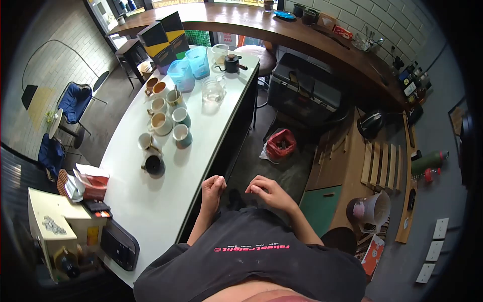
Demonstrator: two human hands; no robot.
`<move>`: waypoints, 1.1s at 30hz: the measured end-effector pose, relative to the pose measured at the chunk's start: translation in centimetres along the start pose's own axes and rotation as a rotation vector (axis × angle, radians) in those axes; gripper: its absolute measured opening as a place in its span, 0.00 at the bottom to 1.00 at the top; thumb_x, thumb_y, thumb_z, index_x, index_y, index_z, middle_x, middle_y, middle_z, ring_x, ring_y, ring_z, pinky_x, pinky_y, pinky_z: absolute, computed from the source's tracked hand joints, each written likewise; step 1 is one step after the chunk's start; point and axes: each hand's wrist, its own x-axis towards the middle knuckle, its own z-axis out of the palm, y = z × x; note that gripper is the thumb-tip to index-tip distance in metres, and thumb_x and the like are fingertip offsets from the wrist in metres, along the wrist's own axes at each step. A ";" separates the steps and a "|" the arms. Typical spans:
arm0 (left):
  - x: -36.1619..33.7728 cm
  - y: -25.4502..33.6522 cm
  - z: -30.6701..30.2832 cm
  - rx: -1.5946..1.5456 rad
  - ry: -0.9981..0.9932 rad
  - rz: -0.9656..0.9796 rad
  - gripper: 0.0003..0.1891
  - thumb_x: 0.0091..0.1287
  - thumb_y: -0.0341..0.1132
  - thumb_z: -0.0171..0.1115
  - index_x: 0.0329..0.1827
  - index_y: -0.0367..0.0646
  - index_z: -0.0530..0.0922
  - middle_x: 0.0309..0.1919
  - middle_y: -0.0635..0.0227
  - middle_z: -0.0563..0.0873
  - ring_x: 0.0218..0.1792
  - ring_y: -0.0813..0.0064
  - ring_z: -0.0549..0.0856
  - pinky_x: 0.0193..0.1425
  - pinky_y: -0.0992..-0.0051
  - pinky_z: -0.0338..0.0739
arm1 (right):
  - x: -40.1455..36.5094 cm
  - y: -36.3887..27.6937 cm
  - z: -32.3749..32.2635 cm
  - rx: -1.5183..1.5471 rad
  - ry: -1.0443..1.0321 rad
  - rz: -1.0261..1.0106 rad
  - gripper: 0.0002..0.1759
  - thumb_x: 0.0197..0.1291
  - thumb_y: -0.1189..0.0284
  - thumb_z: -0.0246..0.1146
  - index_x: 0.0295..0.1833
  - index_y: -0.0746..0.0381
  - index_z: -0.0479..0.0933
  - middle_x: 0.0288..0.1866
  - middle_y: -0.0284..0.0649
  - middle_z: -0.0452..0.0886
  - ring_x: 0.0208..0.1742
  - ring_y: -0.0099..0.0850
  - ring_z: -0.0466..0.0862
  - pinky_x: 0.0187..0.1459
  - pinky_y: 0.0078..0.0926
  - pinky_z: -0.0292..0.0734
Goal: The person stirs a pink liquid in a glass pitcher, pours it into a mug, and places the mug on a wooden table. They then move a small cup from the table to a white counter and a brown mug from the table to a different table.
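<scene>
My left hand [214, 188] is held in front of my body by the counter's edge, its fingers folded into a fist with nothing showing in it. Opposite it, my right hand [269, 192] hangs in the air with fingers loosely bent and apart, holding nothing I can see. Neither hand touches anything. The white counter [141, 216] lies to the left. Nearest to my left hand there is a black mug [153, 165], with a white mug [148, 143] and a pale cup [182, 135] just behind it.
Several more mugs [161, 124] stand farther along the counter, near a glass jug [213, 91], blue plastic containers [181, 75] and a black kettle [231, 63]. A red-lined bin [280, 145] sits on the floor ahead. At right is a plastic measuring jug [375, 209].
</scene>
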 end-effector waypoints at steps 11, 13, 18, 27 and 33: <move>13.6 7.8 1.1 0.287 -0.176 0.269 0.17 0.71 0.30 0.59 0.22 0.41 0.67 0.21 0.71 0.72 0.24 0.81 0.68 0.30 0.79 0.60 | 13.7 -2.1 -8.5 -0.076 0.062 -0.157 0.09 0.71 0.73 0.56 0.43 0.66 0.81 0.40 0.37 0.77 0.38 0.25 0.77 0.42 0.23 0.72; 15.2 10.2 1.7 0.292 -0.173 0.392 0.15 0.73 0.37 0.60 0.28 0.39 0.71 0.25 0.66 0.75 0.28 0.77 0.74 0.35 0.77 0.70 | 15.3 -3.5 -11.6 -0.077 0.083 -0.237 0.09 0.71 0.74 0.57 0.44 0.66 0.81 0.43 0.38 0.79 0.42 0.25 0.78 0.46 0.23 0.73; 20.2 19.4 6.4 0.523 -0.159 0.957 0.35 0.68 0.68 0.53 0.57 0.42 0.68 0.47 0.53 0.74 0.43 0.60 0.78 0.48 0.60 0.74 | 19.3 -10.4 -22.3 -0.134 0.160 -0.534 0.17 0.71 0.64 0.59 0.55 0.66 0.75 0.48 0.41 0.79 0.51 0.30 0.79 0.54 0.29 0.74; 23.5 31.1 24.7 0.599 -0.548 1.360 0.47 0.61 0.76 0.51 0.77 0.55 0.63 0.75 0.40 0.60 0.65 0.31 0.69 0.74 0.43 0.57 | 21.5 -26.0 -36.0 0.016 0.118 -1.594 0.43 0.70 0.38 0.47 0.70 0.66 0.65 0.63 0.70 0.67 0.63 0.60 0.72 0.62 0.57 0.70; 26.5 30.1 29.7 0.782 -0.509 1.402 0.46 0.62 0.75 0.50 0.76 0.55 0.63 0.75 0.42 0.61 0.65 0.32 0.69 0.74 0.43 0.58 | 23.5 -28.5 -37.5 -0.169 0.269 -1.888 0.41 0.70 0.38 0.47 0.70 0.63 0.65 0.62 0.67 0.68 0.63 0.58 0.72 0.63 0.56 0.69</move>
